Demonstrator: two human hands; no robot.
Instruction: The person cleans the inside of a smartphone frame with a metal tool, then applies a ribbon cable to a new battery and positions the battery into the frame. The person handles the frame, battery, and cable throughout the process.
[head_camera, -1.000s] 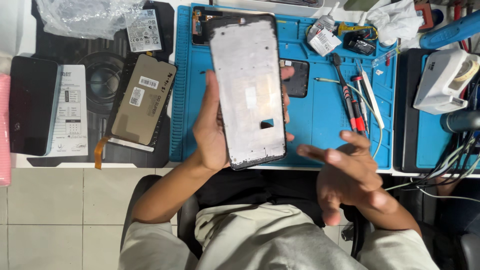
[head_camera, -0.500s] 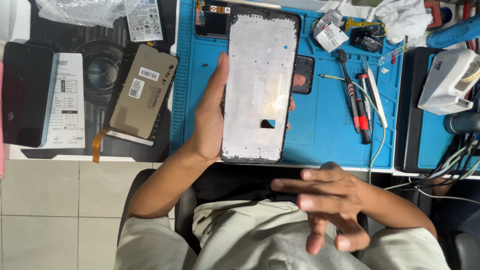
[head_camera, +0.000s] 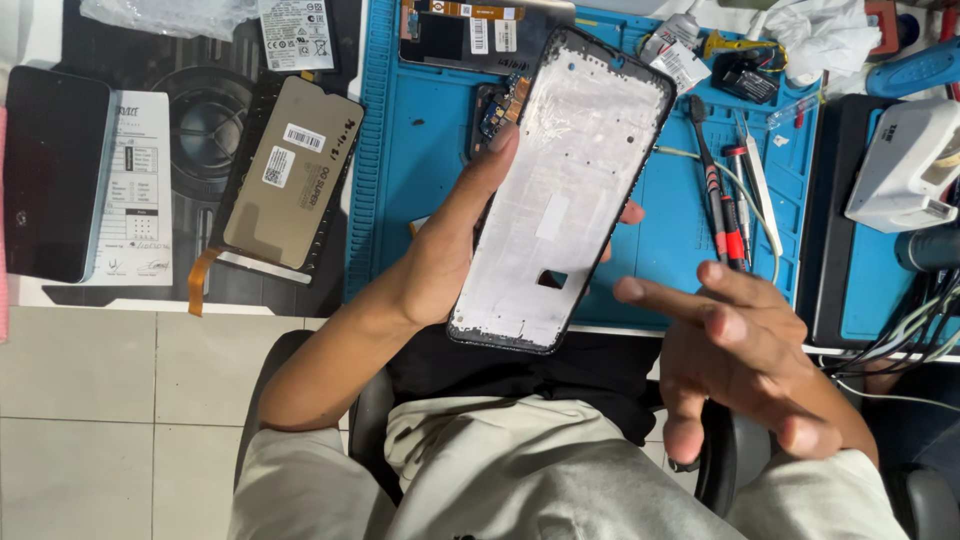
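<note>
My left hand (head_camera: 450, 255) grips a bare phone frame (head_camera: 565, 190), a black-rimmed metal middle plate with a small cut-out near its lower end. It is tilted, its top leaning right above the blue work mat (head_camera: 420, 150). My thumb runs up the frame's left edge and a fingertip shows at its right edge. My right hand (head_camera: 745, 345) hovers low at the right, empty, fingers spread, index finger pointing left toward the frame's lower corner without touching it.
On the dark mat at left lie a brown-backed display panel (head_camera: 290, 175) with an orange flex cable, and a black phone (head_camera: 55, 175) on a paper sheet. Screwdrivers and tweezers (head_camera: 725, 190) lie right of the frame, a circuit board (head_camera: 495, 105) behind it, a white device (head_camera: 905, 165) far right.
The phone frame has tilted with its top to the right. My right hand has risen from my lap and reached left toward the frame's lower end.
</note>
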